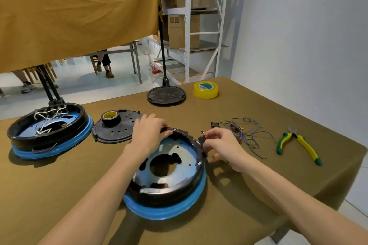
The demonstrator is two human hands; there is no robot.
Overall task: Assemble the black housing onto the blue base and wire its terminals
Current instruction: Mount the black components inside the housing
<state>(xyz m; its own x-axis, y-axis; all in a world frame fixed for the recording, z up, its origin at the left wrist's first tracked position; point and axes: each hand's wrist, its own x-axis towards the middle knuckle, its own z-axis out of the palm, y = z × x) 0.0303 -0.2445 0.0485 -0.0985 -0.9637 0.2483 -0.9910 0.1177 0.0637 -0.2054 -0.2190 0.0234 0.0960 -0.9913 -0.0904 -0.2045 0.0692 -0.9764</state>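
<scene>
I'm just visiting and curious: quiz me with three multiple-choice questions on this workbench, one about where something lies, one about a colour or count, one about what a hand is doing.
1. Where do the green-and-yellow-handled pliers lie?
A. right of the tangle of blue wires
B. inside the black housing
C. on the yellow tape

2. How many black housings on blue bases are on the table?
A. one
B. two
C. four

3. What is the left hand doing?
A. holding the pliers
B. resting flat on the cloth
C. gripping the far rim of the near black housing

Answers: 1 A, the pliers sit at the table's right, past the wires. 2 B, one near, a second black housing with white wires at left. 3 C, its fingers curl over the rim.
</scene>
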